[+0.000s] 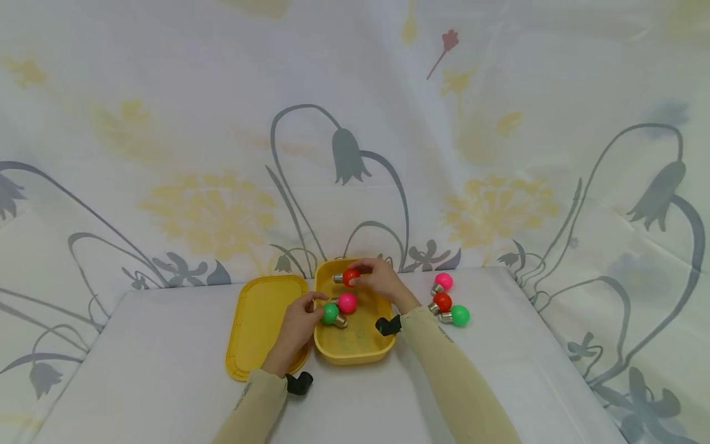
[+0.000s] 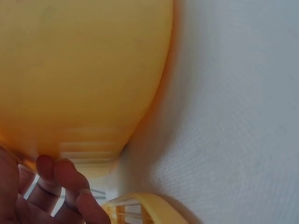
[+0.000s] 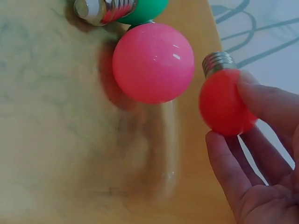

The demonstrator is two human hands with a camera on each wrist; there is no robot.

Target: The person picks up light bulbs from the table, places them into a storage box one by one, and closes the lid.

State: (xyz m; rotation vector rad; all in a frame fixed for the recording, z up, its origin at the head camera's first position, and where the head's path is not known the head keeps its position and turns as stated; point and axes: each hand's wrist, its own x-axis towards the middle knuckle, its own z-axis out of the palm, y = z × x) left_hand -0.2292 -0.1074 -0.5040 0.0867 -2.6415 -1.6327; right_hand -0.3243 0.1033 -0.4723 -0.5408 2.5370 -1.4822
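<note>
My right hand pinches a red light bulb by its globe between thumb and fingers, at the far part of a yellow plastic box. Its metal screw base points left in the head view. Inside the box lie a pink bulb and a green bulb side by side. At the box's left rim is my left hand, its curled fingers against the outer wall and its thumb by the green bulb; they appear to hold the rim.
A yellow lid lies flat left of the box, partly under my left forearm. To the right on the white cloth lie a pink bulb, a red bulb and a green bulb. A flower-printed cloth hangs behind.
</note>
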